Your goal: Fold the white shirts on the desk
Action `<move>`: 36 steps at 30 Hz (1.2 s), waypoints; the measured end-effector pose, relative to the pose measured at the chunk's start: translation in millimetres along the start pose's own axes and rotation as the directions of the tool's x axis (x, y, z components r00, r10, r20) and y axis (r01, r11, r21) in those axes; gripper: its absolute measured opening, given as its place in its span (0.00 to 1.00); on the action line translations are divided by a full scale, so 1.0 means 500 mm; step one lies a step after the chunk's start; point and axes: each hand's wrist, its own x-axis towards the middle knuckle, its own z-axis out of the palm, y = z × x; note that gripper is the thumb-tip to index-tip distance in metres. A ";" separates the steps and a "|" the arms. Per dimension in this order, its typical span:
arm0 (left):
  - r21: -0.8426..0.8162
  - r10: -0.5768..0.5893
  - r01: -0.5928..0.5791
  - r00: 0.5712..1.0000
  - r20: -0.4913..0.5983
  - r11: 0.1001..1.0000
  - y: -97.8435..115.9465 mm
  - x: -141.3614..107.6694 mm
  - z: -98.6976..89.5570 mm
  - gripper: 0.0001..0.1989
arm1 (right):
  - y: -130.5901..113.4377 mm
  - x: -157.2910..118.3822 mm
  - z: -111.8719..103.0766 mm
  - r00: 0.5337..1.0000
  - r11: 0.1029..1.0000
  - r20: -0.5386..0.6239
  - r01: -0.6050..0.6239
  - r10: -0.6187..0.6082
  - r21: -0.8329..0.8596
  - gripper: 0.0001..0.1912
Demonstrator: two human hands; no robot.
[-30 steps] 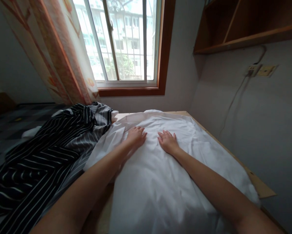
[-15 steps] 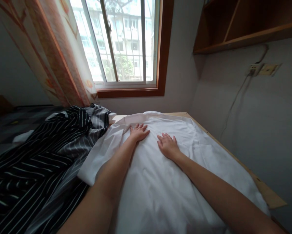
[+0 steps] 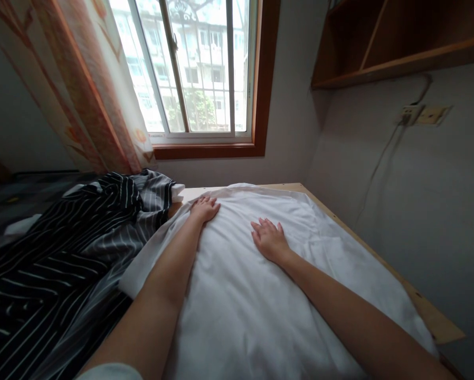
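Note:
A white cloth (image 3: 237, 285), wrinkled in places, is spread over a wooden board (image 3: 430, 311) whose pale edge shows along the right and far sides. My left hand (image 3: 206, 208) lies on the far left part of the cloth, fingers reaching toward its left edge and partly bent over. My right hand (image 3: 269, 240) rests flat on the middle of the cloth, its fingers spread. Neither hand grips anything that I can see. What lies under the cloth is hidden.
Black-and-white striped fabric (image 3: 55, 258) is heaped left of the board. A window (image 3: 197, 68) and a patterned curtain (image 3: 82, 89) are ahead. At upper right hang wooden shelves (image 3: 379, 53), above a wall socket (image 3: 413, 113) with a cord.
My left hand has slid left across the cloth toward its edge, smoothing some folds there. The right hand stays nearly in place. The view has shifted slightly.

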 end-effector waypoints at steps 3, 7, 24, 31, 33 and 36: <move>0.011 0.009 -0.010 1.000 0.017 1.000 0.001 -0.003 0.003 0.33 | 0.000 0.000 -0.001 1.000 1.000 0.012 -0.003 0.003 0.009 0.24; 0.018 0.020 -0.021 0.999 0.039 1.000 -0.003 -0.009 0.007 0.35 | -0.001 0.000 -0.003 1.000 1.000 0.029 -0.012 0.011 0.027 0.24; 0.036 0.044 -0.044 0.999 -0.016 0.998 -0.006 -0.027 0.002 0.35 | 0.259 0.064 -0.027 0.948 0.943 0.015 -0.314 0.318 -0.114 0.30; 0.269 0.272 -0.239 0.958 -0.093 0.933 0.080 -0.084 -0.041 0.28 | 0.252 0.064 -0.020 0.951 0.944 -0.020 -0.309 0.309 -0.114 0.29; 0.262 0.286 -0.247 0.951 -0.120 0.933 0.119 -0.124 -0.047 0.29 | 0.254 0.064 -0.020 0.949 0.943 -0.014 -0.314 0.314 -0.112 0.29; 0.135 0.272 -0.253 0.952 -0.144 0.958 0.157 -0.203 -0.035 0.28 | 0.255 0.063 -0.019 0.949 0.942 -0.014 -0.314 0.315 -0.119 0.29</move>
